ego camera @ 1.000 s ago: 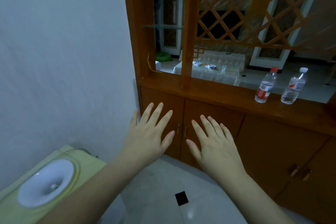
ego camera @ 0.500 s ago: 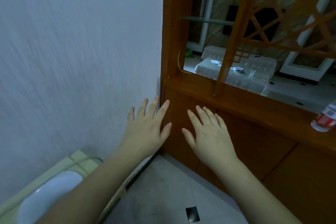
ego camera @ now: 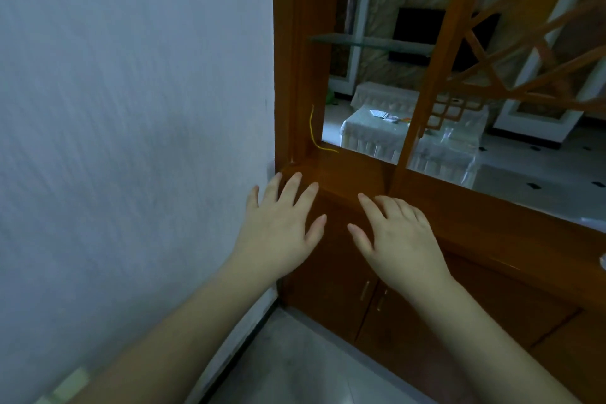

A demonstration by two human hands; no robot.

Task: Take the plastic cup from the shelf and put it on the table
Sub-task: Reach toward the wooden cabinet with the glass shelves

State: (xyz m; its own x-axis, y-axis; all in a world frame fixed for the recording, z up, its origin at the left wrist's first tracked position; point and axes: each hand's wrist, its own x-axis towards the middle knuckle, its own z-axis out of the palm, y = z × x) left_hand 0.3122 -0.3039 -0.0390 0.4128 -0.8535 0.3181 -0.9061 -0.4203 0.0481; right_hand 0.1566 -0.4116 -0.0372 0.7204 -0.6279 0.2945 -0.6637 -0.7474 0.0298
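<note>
My left hand (ego camera: 280, 228) and my right hand (ego camera: 398, 238) are held out side by side, palms down, fingers spread, both empty. They hover in front of the left end of a brown wooden cabinet (ego camera: 423, 298), level with its ledge (ego camera: 354, 170). A glass shelf (ego camera: 370, 43) crosses the open section above the ledge, with nothing visible on it. Through the opening I see a table with a pale cloth (ego camera: 377, 128) in the room beyond. No plastic cup can be made out in this view.
A white wall (ego camera: 131, 141) fills the left half. A wooden lattice panel (ego camera: 524, 52) stands at the upper right. A yellow wire (ego camera: 314, 134) hangs at the frame's inner corner. Cabinet doors with small handles (ego camera: 372, 293) are below my hands, over a pale tiled floor (ego camera: 295, 367).
The view has swung left and closer to the cabinet's left end. The two water bottles and the green dispenser have slid almost out of frame. Both hands stay spread and empty.
</note>
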